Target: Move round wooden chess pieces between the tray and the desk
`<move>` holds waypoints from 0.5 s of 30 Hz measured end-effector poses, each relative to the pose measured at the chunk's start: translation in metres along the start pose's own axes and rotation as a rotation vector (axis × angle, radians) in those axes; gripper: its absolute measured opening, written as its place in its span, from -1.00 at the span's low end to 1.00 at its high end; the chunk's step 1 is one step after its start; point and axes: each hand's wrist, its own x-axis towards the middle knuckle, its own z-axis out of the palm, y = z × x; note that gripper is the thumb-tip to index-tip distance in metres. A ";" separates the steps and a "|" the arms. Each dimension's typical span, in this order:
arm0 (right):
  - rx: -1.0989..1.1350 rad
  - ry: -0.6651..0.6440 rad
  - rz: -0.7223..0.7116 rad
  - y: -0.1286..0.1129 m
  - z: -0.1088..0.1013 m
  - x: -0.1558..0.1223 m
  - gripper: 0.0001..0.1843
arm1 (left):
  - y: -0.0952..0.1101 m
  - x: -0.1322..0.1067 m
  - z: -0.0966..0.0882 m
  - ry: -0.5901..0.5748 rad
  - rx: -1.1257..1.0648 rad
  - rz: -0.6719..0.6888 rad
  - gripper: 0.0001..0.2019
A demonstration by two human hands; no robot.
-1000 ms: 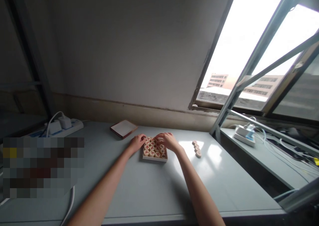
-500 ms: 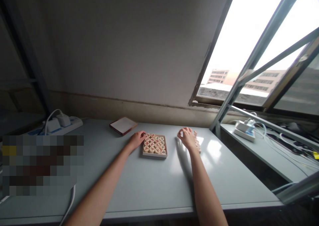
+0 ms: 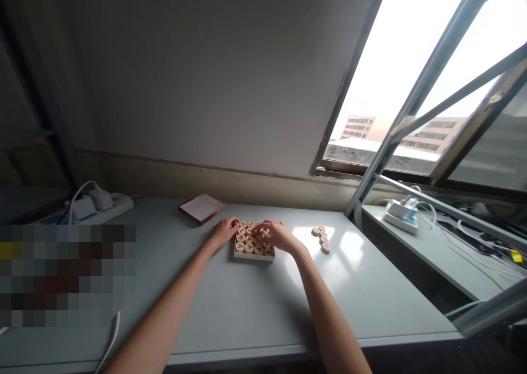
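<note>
Where pale round wooden discs [image 3: 248, 243] with red or dark marks fill a shallow white box [image 3: 253, 257] in rows, my left hand [image 3: 223, 232] rests loosely curled against the box's left edge. My right hand [image 3: 278, 235] arches over its right side, fingertips on a disc; pinching or not, I cannot tell.

Pixelated patch [image 3: 68, 275] at left (contents hidden), marks on discs [image 3: 246, 247] unreadably small

Grey table [image 3: 247, 308], box of discs [image 3: 254, 257], loose discs [image 3: 321, 238], lid [image 3: 201, 207], power strip [image 3: 99, 204]
</note>
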 end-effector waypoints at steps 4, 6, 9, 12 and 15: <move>-0.034 0.072 0.048 0.002 0.002 -0.002 -0.82 | 0.001 0.000 -0.001 -0.016 -0.010 -0.018 -0.77; -0.041 0.111 0.075 0.007 -0.002 -0.004 -0.81 | 0.001 0.000 -0.002 -0.024 -0.017 -0.027 -0.76; -0.114 0.189 0.177 0.022 -0.013 -0.014 -0.81 | 0.001 0.001 -0.002 -0.031 -0.028 -0.033 -0.75; -0.282 0.153 0.420 0.046 -0.023 -0.034 -0.83 | 0.000 0.001 -0.002 -0.030 -0.024 -0.022 -0.75; -0.438 0.067 0.702 0.071 -0.030 -0.055 -0.86 | 0.000 0.001 -0.001 -0.030 -0.009 -0.020 -0.75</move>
